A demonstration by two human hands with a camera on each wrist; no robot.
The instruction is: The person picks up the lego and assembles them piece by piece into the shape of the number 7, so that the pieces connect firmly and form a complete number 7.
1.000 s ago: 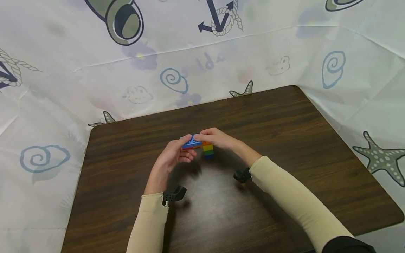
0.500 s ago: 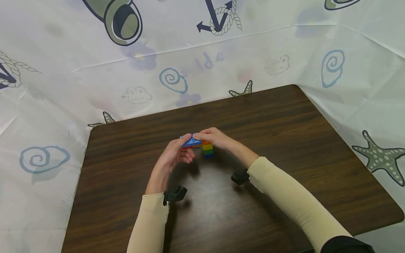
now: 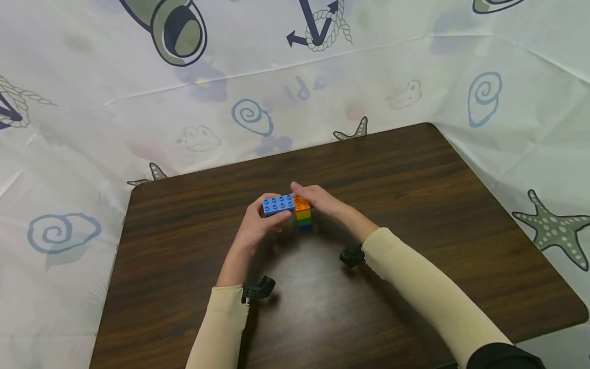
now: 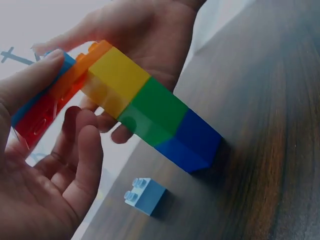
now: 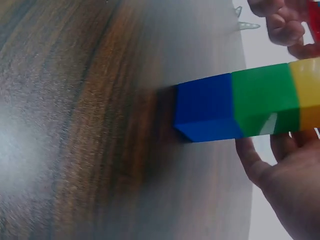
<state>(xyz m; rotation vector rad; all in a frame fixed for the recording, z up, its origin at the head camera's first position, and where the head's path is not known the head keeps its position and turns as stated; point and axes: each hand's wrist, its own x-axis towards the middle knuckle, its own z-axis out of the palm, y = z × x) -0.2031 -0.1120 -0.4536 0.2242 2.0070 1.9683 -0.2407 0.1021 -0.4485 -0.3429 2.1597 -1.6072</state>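
A toy brick tower stands on the table, its dark blue brick (image 4: 192, 140) lowest, then a green brick (image 4: 160, 110), a yellow brick (image 4: 122, 75) and an orange brick (image 3: 301, 204) on top. From its upper end a light blue studded brick (image 3: 278, 203) extends leftward, with a red brick (image 4: 40, 120) beneath. My left hand (image 3: 255, 225) grips the light blue brick, thumb along its near side and other fingers partly hidden beyond. Around the tower's far right side, my right hand (image 3: 322, 200) holds it, thumb near the orange top; some fingers show behind the yellow and green bricks.
A small pale blue brick (image 4: 146, 196) lies on the wooden table (image 3: 369, 174) beyond the tower, hidden in the head view. Behind the table hangs a white printed cloth (image 3: 295, 66). Each wrist wears a black camera.
My left thumb has gone from the light blue brick's top to its near side. My right thumb has come off that brick toward the back, uncovering its studs and the orange top.
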